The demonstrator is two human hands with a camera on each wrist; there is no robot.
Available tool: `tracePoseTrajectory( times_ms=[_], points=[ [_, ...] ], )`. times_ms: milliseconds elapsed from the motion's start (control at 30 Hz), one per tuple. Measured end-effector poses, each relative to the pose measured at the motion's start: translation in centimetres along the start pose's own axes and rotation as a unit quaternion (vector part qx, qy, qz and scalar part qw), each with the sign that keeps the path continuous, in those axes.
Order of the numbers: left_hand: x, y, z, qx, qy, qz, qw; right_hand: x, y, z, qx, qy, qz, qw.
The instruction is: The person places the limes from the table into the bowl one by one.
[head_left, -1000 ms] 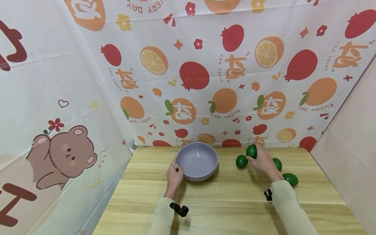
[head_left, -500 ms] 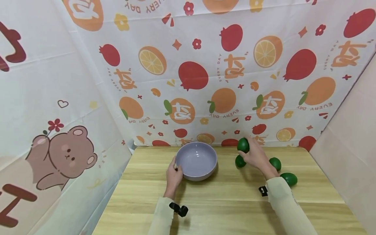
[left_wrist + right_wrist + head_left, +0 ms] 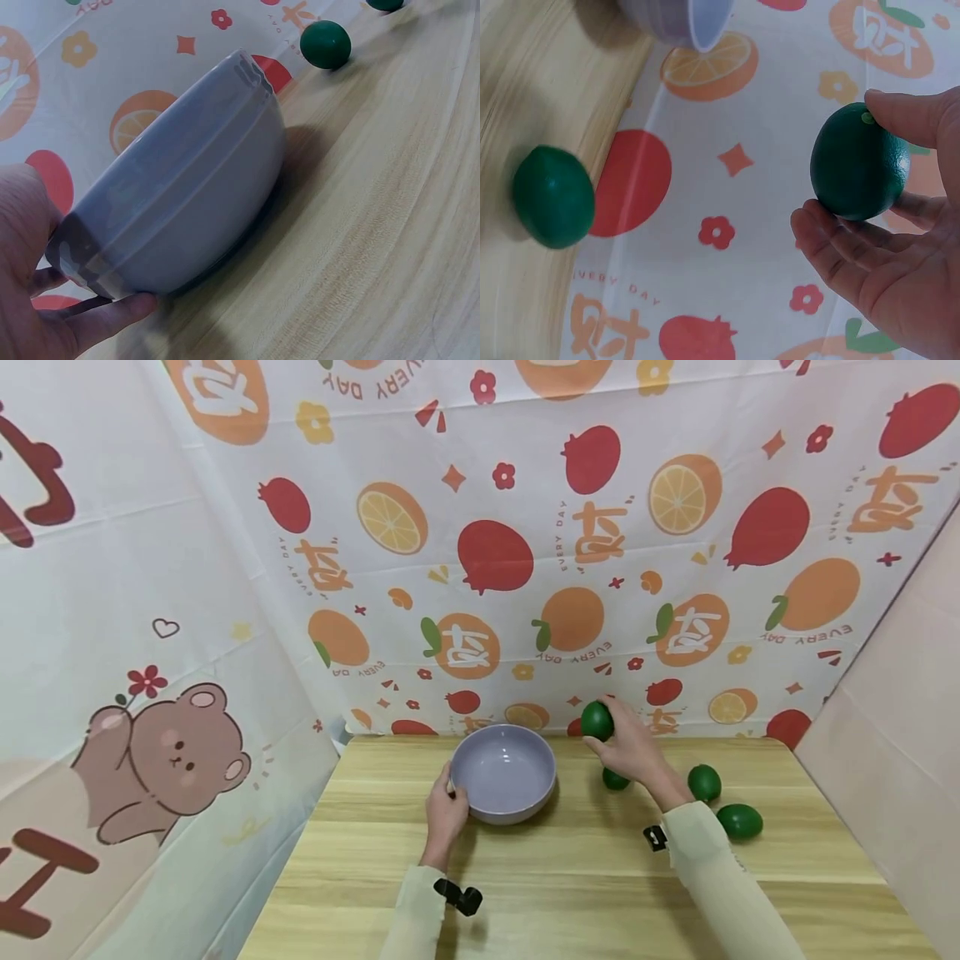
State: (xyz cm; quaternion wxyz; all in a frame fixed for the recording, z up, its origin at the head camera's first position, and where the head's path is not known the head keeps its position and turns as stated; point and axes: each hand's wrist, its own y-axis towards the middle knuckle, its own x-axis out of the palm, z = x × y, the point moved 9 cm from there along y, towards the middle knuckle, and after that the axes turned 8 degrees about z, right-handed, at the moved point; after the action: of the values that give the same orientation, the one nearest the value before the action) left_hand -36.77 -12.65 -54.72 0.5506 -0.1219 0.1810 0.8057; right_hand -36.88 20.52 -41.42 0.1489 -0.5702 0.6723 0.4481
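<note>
A lavender-grey bowl stands on the wooden table, its inside bare. My left hand grips its left side; in the left wrist view the fingers reach under the bowl's wall. Above the table, my right hand holds a green lime between thumb and fingers, as the right wrist view shows with the lime. Below that hand a second lime rests on the table, partly hidden in the head view.
Two more limes, one round and one lying lengthwise, rest on the right of the wooden table. A fruit-print cloth hangs behind the table's back edge. Another cloth with a bear hangs at the left.
My right hand has lifted the lime and carried it left, towards the bowl, passing above the lime on the table. The left hand and the bowl have stayed in place.
</note>
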Motion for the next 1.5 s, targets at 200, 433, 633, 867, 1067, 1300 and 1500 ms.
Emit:
tracePoseTrajectory(
  times_ms=[200,433,633,867,1067,1300,1500],
  points=[
    [0.3,-0.1,-0.5,-0.01,-0.011,-0.007,0.9999,0.7,0.4,-1.4,-0.016,0.019,0.002,0.9997],
    [0.3,-0.1,-0.7,-0.021,-0.012,-0.005,0.9997,2.5,0.9,-3.1,-0.027,0.038,-0.002,0.9989],
    [0.5,0.1,-0.5,-0.014,-0.008,-0.001,0.9999,4.6,1.0,-4.4,-0.005,0.055,-0.022,0.9982],
    [0.5,0.2,-0.5,-0.01,-0.014,0.006,0.9998,7.0,0.7,-6.1,0.0,0.062,-0.043,0.9972],
    [0.5,0.1,-0.8,-0.021,-0.013,0.003,0.9997,9.1,0.1,-7.2,0.006,0.067,-0.065,0.9956],
    [0.4,-0.2,-0.6,-0.013,-0.006,0.002,0.9999,11.1,-0.5,-7.9,-0.005,0.081,-0.072,0.9941],
    [0.2,-0.1,-0.5,-0.008,-0.012,0.008,0.9999,12.8,-1.1,-8.0,-0.019,0.071,-0.083,0.9938]
  ],
)
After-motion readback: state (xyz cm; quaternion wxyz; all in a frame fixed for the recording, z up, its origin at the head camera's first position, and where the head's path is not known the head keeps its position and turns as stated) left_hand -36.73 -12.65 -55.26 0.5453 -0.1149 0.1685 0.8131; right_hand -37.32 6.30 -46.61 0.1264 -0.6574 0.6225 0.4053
